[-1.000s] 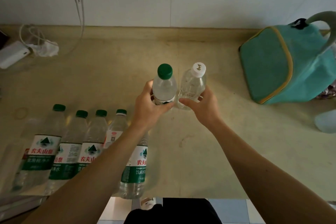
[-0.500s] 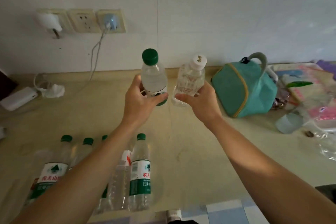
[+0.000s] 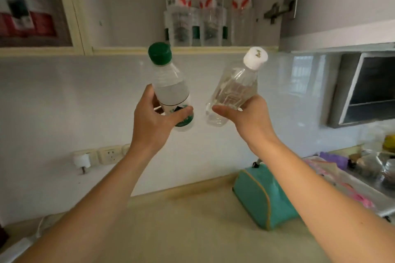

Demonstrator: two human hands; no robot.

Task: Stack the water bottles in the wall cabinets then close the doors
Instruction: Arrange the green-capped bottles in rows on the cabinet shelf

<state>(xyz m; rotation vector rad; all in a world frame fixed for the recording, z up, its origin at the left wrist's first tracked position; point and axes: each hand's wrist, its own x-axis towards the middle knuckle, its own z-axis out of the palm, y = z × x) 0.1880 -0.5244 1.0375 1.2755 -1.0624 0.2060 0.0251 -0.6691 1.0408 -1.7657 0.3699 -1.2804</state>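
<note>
Two bottles, raised toward the open wall cabinet point(image 3: 213, 50).
My left hand point(image 3: 152, 121) grips the green-capped bottle point(image 3: 170, 89), my right hand point(image 3: 251, 117) the white-capped bottle point(image 3: 235, 89); next, shelving beside the stored bottles point(image 3: 205, 6).

1. A home kitchen, seen from head height.
2. Cream-framed wall cabinets point(image 3: 77, 28) span the top of the frame.
3. A glossy white tiled backsplash point(image 3: 85, 96) fills the middle.
4. White wall sockets point(image 3: 109, 155) sit at lower left.
5. A beige countertop point(image 3: 181, 230) runs along the bottom, with a teal fabric lunch bag point(image 3: 263, 198) at lower right.
</note>
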